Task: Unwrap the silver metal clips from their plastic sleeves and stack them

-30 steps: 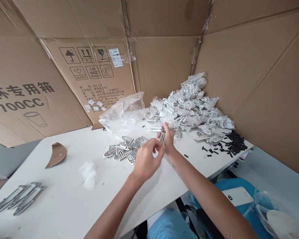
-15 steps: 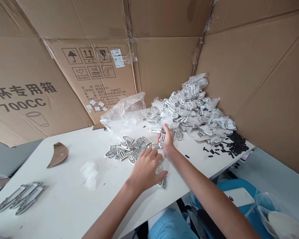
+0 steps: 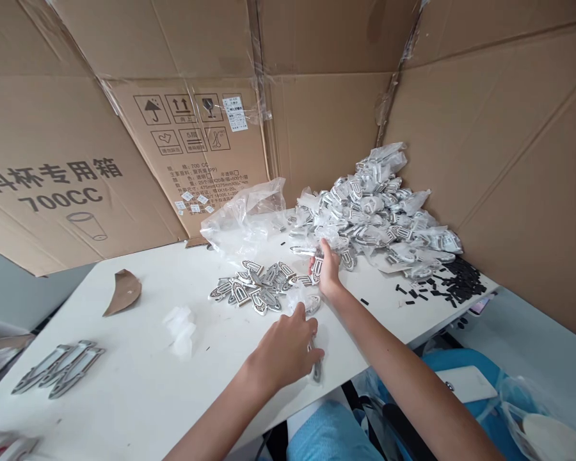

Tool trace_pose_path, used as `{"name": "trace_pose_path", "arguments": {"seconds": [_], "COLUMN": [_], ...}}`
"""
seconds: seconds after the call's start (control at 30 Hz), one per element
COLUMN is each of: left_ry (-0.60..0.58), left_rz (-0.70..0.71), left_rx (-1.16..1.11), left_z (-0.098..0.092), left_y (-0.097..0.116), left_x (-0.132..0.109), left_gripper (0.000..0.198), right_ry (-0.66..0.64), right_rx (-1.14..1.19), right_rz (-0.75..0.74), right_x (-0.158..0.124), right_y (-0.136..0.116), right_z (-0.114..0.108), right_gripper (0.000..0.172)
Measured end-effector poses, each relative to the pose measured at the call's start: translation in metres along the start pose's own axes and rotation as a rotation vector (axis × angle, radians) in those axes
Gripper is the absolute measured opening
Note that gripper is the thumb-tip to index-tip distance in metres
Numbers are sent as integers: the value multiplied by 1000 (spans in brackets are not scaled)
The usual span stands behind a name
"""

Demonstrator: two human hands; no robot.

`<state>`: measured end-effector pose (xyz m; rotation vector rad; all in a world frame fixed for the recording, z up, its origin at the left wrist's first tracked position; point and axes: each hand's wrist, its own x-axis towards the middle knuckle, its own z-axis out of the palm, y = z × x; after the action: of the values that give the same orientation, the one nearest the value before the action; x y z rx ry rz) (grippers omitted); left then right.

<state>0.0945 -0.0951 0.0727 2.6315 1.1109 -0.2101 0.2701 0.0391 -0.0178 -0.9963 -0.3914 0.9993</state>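
My right hand [image 3: 328, 270] holds a patterned silver metal piece [image 3: 317, 267] upright between thumb and fingers, beside a loose pile of similar metal pieces [image 3: 254, 286]. Nearer the table's front edge, my left hand [image 3: 288, 351] is closed with thumb and forefinger about a bagged metal piece [image 3: 316, 371], which it partly covers. Just beyond the left fingertips lies another clear plastic bag [image 3: 301, 298] with metal pieces in it.
A big heap of bagged metal pieces [image 3: 374, 214] stands against the cardboard [image 3: 326, 128]. Small black strips [image 3: 461, 282] lie right of it. A crumpled clear bag [image 3: 244, 218], white plastic scraps [image 3: 180, 330], a brown cardboard scrap [image 3: 125, 291] and long metal handles [image 3: 60, 368] lie farther left.
My left hand has moved down toward the table's front edge, and its fingers have closed in on the bagged piece. My right hand keeps its hold. The view has shifted slightly.
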Motion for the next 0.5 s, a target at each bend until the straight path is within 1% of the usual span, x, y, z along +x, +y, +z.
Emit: {"name": "trace_pose_path", "arguments": {"seconds": [0.1, 0.2, 0.27, 0.33, 0.37, 0.4, 0.47, 0.5], "left_ry": [-17, -2, -9, -27, -24, -5, 86, 165], "left_rz": [122, 150, 159, 191, 213, 219, 199, 144], "left_rx": [-123, -175, -215, -293, -333, -362, -389, -395], "left_z": [4, 6, 0, -12, -21, -30, -48, -56], "left_y": [-18, -33, -43, -52, -57, -61, -71, -75], "left_x": [0, 0, -2, -3, -4, -4, -3, -3], "left_gripper": [28, 27, 22, 12, 11, 15, 24, 27], "right_ry": [-3, -5, -6, -2, 1, 5, 13, 16], "right_rx": [0, -1, 3, 16, 23, 27, 21, 15], "right_rz": [-11, -21, -27, -30, -27, -25, -27, -27], "right_x": [0, 1, 1, 1, 2, 2, 3, 3], "right_y": [0, 1, 0, 0, 0, 0, 0, 0], "right_z": [0, -1, -1, -1, -1, -1, 0, 0], "right_gripper": [52, 53, 54, 53, 52, 51, 49, 48]}}
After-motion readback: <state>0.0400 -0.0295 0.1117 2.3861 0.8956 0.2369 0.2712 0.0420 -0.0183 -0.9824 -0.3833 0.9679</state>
